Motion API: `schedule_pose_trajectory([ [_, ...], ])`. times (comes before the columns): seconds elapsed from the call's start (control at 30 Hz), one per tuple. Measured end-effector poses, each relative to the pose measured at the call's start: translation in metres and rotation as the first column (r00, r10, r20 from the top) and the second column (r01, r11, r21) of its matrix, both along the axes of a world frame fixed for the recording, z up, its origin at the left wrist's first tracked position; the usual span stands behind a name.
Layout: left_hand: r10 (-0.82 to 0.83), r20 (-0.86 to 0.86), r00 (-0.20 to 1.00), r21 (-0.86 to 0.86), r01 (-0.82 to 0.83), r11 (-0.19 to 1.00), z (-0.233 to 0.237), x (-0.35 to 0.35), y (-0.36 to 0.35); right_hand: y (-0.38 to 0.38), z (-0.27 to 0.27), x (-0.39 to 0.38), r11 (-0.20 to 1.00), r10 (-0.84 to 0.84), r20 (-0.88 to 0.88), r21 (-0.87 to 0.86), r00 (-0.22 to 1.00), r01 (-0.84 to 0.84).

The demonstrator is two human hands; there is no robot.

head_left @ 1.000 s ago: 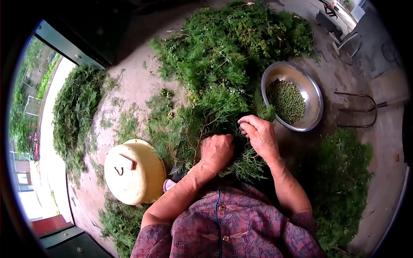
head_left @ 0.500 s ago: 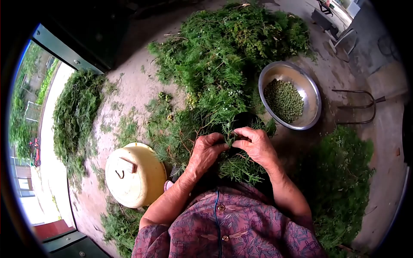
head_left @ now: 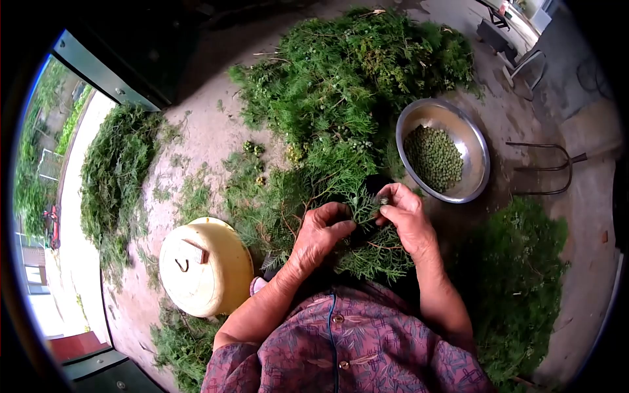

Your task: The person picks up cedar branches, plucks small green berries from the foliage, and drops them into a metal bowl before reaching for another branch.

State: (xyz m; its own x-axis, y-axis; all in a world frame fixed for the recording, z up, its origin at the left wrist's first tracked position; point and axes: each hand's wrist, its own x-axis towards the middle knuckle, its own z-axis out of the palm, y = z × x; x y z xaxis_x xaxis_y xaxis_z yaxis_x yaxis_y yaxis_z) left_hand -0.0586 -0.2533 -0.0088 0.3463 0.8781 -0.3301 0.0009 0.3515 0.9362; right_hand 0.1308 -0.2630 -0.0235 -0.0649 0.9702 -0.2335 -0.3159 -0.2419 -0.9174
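My left hand (head_left: pixel 320 234) is closed on an evergreen sprig (head_left: pixel 362 207), its thumb and fingers pinched together over my lap. Between the thumb and fingertips of my right hand (head_left: pixel 409 221) is a small greenish cone (head_left: pixel 384 202), just right of the sprig. More cut greenery (head_left: pixel 375 257) lies across my lap below both hands. Up and to the right stands a steel bowl (head_left: pixel 483 141), partly filled with loose green cones (head_left: pixel 434 157).
A big heap of evergreen branches (head_left: pixel 341 78) lies ahead, with further piles at left (head_left: pixel 121 170) and right (head_left: pixel 517 281). An upturned cream basin (head_left: pixel 213 268) sits at my left. A bent metal rod frame (head_left: pixel 567 169) lies beyond the bowl.
My right hand has pulled away from the left toward the right, and a small cone now shows in its fingertips. The left hand stays near the sprig with little movement.
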Motion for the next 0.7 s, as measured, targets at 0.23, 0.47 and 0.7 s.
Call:
schedule_pose_trajectory([
  [0.23, 0.03, -0.05, 0.998, 0.03, -0.028, 0.999, -0.003, 0.001, 0.002, 0.008, 0.008, -0.006, 0.993, 0.116, 0.188, -0.026, 0.975, -0.113],
  [0.47, 0.019, -0.027, 0.999, 0.062, -0.017, 0.998, -0.004, 0.001, 0.004, 0.017, 0.015, -0.011, 0.978, 0.163, 0.276, 0.081, 0.947, -0.192],
  [0.7, 0.051, -0.034, 0.998, 0.036, -0.05, 0.998, 0.0, 0.002, 0.002, 0.014, 0.012, -0.016, 0.976, 0.184, 0.322, 0.055, 0.929, -0.213],
])
